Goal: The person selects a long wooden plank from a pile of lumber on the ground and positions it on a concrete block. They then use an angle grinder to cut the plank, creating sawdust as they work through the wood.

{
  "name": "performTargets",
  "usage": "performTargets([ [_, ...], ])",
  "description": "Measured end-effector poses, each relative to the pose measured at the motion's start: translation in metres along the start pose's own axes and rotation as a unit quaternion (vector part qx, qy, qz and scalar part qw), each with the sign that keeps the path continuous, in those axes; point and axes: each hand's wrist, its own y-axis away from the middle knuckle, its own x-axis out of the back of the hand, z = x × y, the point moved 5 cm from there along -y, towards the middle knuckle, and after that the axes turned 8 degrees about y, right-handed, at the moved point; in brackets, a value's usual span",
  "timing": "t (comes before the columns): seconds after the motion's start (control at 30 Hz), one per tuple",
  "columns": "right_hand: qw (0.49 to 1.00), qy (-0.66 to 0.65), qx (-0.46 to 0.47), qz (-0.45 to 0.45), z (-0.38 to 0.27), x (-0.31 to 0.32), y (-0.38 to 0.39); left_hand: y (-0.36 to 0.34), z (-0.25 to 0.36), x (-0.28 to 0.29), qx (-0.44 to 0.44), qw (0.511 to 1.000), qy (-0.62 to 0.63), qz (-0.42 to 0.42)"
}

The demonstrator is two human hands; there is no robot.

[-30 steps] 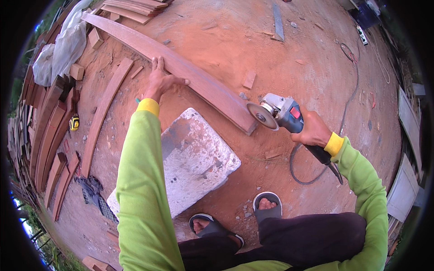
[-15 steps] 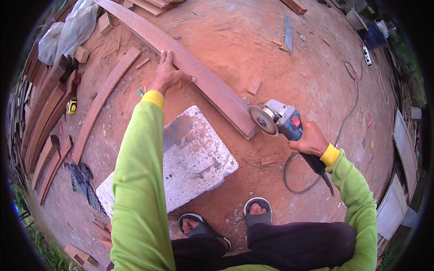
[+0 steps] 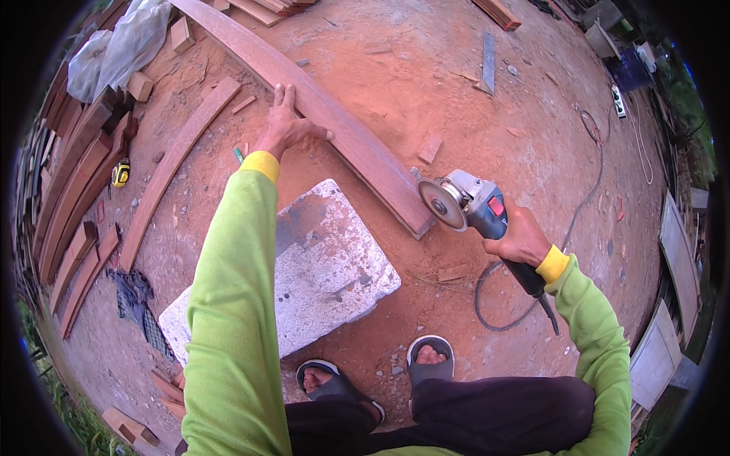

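A long, curved reddish-brown wooden board (image 3: pixel 334 112) slants from the upper left to the middle. My left hand (image 3: pixel 289 125) grips its near edge, thumb stretched along the side and fingers over the top. My right hand (image 3: pixel 522 237) is wrapped around the body of an angle grinder (image 3: pixel 487 209), blue-grey with a red switch. Its round cutting disc (image 3: pixel 441 204) stands beside the board's near end, touching it or very close; I cannot tell which. Below the board lies a pale, speckled block (image 3: pixel 334 258), partly hidden by my left sleeve.
Curved wooden pieces (image 3: pixel 179 171) lie at left, near a yellow tape measure (image 3: pixel 120 173) and a plastic sheet (image 3: pixel 125 45). A wood offcut (image 3: pixel 430 148) rests on sawdust beyond the board. The grinder's cord (image 3: pixel 487 323) loops at right, toward a power strip (image 3: pixel 617 101). My sandalled feet (image 3: pixel 430 357) are close by.
The whole view has shifted very slightly. Both hands, the board and the grinder keep nearly the same places relative to each other.
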Motion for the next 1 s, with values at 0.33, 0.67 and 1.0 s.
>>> performTargets([
  [0.33,0.999,-0.034,0.032,0.004,-0.003,-0.001,-0.003,0.001,0.003,0.000,-0.003,1.000,0.004,0.000],
  [0.67,1.000,-0.004,0.012,-0.011,-0.010,0.005,-0.006,0.000,0.002,0.001,0.005,1.000,0.013,-0.002],
  [1.0,0.999,-0.008,0.032,0.015,-0.004,0.004,0.003,0.000,0.002,0.000,0.013,1.000,0.016,-0.011],
])
